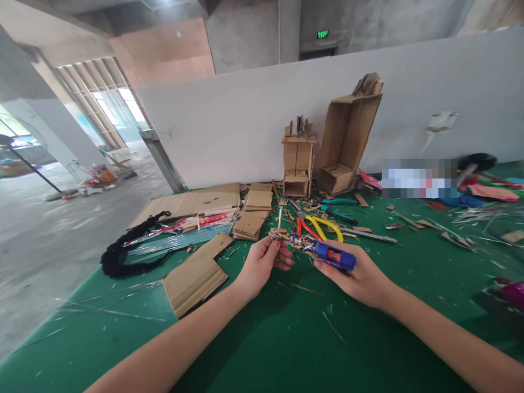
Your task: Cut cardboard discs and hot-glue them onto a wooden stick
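Note:
In my right hand (pixel 356 273) I grip a blue hot glue gun (pixel 333 255), its nozzle pointing left and its body crusted with bits of debris. My left hand (pixel 264 259) pinches a small brown cardboard piece (pixel 278 233) right at the nozzle; whether the two touch I cannot tell. Both hands are raised over the green tabletop (pixel 262 349). Just beyond them lie orange-handled scissors (pixel 308 228) and a yellow-handled tool (pixel 327 225). Stacked cardboard pieces (pixel 249 224) sit beyond my left hand.
Two cardboard structures, a small one (pixel 298 158) and a taller one (pixel 347 136), stand against the white partition (pixel 229 120). A notched cardboard sheet (pixel 196 273), black yarn (pixel 114 259) and plastic-wrapped sticks (pixel 180 237) lie left. Teal-handled pliers (pixel 339 210) and scraps lie right.

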`<control>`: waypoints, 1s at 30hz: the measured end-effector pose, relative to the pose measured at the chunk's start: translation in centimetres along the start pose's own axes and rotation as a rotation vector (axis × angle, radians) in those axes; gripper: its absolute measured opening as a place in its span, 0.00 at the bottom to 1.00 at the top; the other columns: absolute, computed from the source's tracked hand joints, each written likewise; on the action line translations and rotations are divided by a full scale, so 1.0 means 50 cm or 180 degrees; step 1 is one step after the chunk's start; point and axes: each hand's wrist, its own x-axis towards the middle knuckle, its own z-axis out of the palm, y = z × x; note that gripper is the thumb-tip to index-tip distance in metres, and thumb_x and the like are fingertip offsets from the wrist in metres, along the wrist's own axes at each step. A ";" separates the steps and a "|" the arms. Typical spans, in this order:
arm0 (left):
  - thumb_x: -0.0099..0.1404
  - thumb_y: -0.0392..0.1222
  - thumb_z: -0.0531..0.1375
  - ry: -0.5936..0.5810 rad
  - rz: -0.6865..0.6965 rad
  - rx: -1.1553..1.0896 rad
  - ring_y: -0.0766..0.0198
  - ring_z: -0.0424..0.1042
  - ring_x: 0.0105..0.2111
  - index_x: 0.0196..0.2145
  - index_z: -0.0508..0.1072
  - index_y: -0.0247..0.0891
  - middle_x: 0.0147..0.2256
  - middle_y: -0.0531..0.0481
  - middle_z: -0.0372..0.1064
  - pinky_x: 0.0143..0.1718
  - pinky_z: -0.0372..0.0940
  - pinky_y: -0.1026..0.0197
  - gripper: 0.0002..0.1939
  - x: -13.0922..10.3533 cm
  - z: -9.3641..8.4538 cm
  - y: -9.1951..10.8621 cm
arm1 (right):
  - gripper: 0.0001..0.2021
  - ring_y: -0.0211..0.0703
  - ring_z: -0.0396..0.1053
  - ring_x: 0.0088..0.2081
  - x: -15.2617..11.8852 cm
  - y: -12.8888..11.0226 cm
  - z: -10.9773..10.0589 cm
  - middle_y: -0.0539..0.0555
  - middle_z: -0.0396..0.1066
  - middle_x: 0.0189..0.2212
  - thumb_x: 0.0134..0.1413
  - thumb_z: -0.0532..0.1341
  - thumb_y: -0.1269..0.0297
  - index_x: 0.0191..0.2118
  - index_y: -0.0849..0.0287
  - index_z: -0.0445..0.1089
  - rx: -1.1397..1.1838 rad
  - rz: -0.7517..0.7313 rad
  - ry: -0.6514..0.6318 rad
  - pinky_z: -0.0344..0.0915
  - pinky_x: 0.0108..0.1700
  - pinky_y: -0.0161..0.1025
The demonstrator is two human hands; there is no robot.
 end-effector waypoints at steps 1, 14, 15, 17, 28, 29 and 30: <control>0.59 0.51 0.59 0.0000 0.0004 0.0007 0.66 0.71 0.24 0.31 0.67 0.33 0.26 0.49 0.69 0.27 0.69 0.61 0.16 0.000 0.000 0.001 | 0.07 0.36 0.61 0.23 0.000 0.000 0.001 0.49 0.67 0.23 0.54 0.59 0.60 0.32 0.59 0.67 -0.0003 -0.0016 0.0022 0.61 0.26 0.34; 0.59 0.51 0.58 -0.0003 -0.0091 -0.0245 0.65 0.72 0.25 0.33 0.67 0.32 0.27 0.48 0.70 0.27 0.68 0.62 0.17 -0.003 -0.001 0.004 | 0.10 0.35 0.58 0.20 -0.004 0.024 -0.005 0.47 0.63 0.19 0.54 0.58 0.59 0.26 0.57 0.65 -0.0352 -0.0182 0.0257 0.58 0.23 0.34; 0.59 0.52 0.59 0.0003 -0.0100 -0.0233 0.65 0.72 0.25 0.33 0.68 0.32 0.27 0.48 0.70 0.27 0.68 0.62 0.17 -0.003 0.000 0.003 | 0.09 0.35 0.58 0.20 -0.004 0.021 -0.004 0.47 0.63 0.19 0.55 0.58 0.59 0.27 0.57 0.65 -0.0308 -0.0143 0.0227 0.58 0.23 0.34; 0.58 0.52 0.59 -0.0008 -0.0109 -0.0187 0.65 0.72 0.24 0.32 0.68 0.32 0.26 0.48 0.70 0.27 0.69 0.61 0.17 -0.002 0.000 0.002 | 0.08 0.35 0.59 0.21 -0.003 0.012 -0.003 0.48 0.65 0.21 0.54 0.59 0.60 0.29 0.57 0.66 -0.0195 -0.0056 0.0131 0.59 0.24 0.34; 0.55 0.49 0.63 -0.0139 -0.0048 0.0029 0.65 0.73 0.26 0.30 0.69 0.32 0.29 0.46 0.73 0.29 0.69 0.62 0.15 -0.005 0.000 0.011 | 0.08 0.36 0.60 0.22 0.004 0.000 -0.002 0.49 0.67 0.22 0.54 0.59 0.60 0.30 0.59 0.67 -0.0154 -0.0033 0.0135 0.60 0.25 0.34; 0.54 0.48 0.64 -0.0144 -0.0058 0.0050 0.65 0.74 0.26 0.29 0.69 0.32 0.29 0.46 0.73 0.29 0.69 0.62 0.15 -0.005 -0.001 0.012 | 0.08 0.36 0.61 0.22 0.004 0.001 -0.002 0.49 0.67 0.22 0.54 0.59 0.59 0.30 0.59 0.67 -0.0160 -0.0013 0.0140 0.61 0.25 0.34; 0.54 0.48 0.64 -0.0130 -0.0077 0.0054 0.64 0.74 0.26 0.29 0.70 0.32 0.29 0.46 0.73 0.29 0.69 0.62 0.15 -0.005 -0.001 0.012 | 0.08 0.36 0.61 0.22 0.003 0.002 -0.002 0.49 0.68 0.22 0.54 0.59 0.59 0.30 0.58 0.67 -0.0167 0.0004 0.0145 0.61 0.25 0.35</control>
